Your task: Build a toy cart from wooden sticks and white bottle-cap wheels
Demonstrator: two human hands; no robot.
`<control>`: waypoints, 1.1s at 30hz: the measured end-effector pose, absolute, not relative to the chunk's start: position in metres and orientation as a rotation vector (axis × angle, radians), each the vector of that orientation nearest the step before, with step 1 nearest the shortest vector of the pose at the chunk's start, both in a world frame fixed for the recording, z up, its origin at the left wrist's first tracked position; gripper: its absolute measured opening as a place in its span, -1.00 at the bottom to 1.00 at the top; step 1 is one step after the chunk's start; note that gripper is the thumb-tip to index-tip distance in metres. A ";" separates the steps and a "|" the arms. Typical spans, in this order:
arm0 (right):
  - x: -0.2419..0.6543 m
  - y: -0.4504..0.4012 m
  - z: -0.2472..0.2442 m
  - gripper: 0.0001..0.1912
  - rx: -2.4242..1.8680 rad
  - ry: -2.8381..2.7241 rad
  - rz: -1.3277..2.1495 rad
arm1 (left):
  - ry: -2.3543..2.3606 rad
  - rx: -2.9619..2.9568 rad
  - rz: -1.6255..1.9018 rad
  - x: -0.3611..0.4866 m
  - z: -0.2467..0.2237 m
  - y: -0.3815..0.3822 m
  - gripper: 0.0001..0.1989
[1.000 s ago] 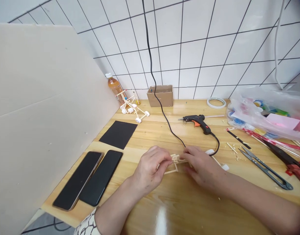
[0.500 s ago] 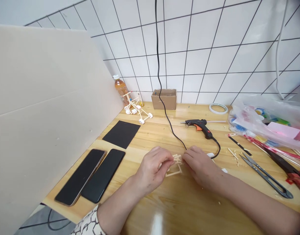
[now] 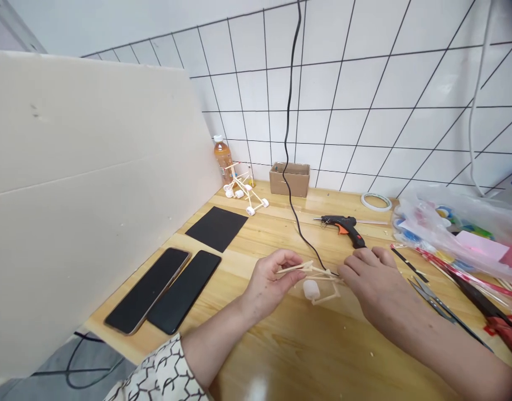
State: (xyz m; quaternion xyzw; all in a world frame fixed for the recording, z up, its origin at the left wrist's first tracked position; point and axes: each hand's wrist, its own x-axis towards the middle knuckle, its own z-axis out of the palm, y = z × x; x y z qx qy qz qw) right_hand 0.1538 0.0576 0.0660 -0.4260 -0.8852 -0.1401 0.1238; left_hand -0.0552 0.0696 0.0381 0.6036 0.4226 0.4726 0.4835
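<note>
Between thumb and fingers, the left hand (image 3: 272, 281) pinches the left end of a small wooden-stick frame (image 3: 320, 271), while the right hand (image 3: 375, 278) bends over its right end; those fingertips are hidden, so I cannot tell whether they grip it. The frame is at the front of the wooden tabletop (image 3: 306, 345), between the two hands, with a white wheel (image 3: 311, 289) beneath its upper sticks. Just behind, a black cable (image 3: 296, 220) runs down toward the right hand. Farther back lies a black hot glue gun (image 3: 343, 225) with an orange trigger. Metal snips (image 3: 431, 301) lie beyond the right forearm, partly covered by it. Left of the left hand, two smartphones (image 3: 184, 291) lie side by side, near a black square sheet (image 3: 217, 228). Along the back stand a wheeled stick model (image 3: 239, 194), an amber drink bottle (image 3: 222, 153) and a cardboard box (image 3: 300, 182).
</note>
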 end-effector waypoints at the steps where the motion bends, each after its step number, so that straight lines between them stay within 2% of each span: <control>1: 0.155 0.057 0.068 -0.73 -1.243 -2.583 -0.440 | 1.013 1.410 1.140 -0.054 0.038 0.070 -0.86; 7: 0.158 0.052 0.073 -0.69 -1.280 -2.646 -0.585 | 0.903 1.161 1.082 -0.046 0.032 0.071 -0.75; 13: 0.161 0.050 0.079 -0.75 -1.337 -2.702 -0.590 | 0.863 1.104 1.071 -0.042 0.028 0.071 -0.70; 22: 0.156 0.048 0.098 -0.80 -1.373 -2.753 -0.676 | 0.826 1.097 1.122 -0.043 0.031 0.066 -0.70; 33: 0.156 0.048 0.084 -0.75 -1.361 -2.700 -0.580 | 0.859 1.151 1.167 -0.044 0.034 0.063 -0.73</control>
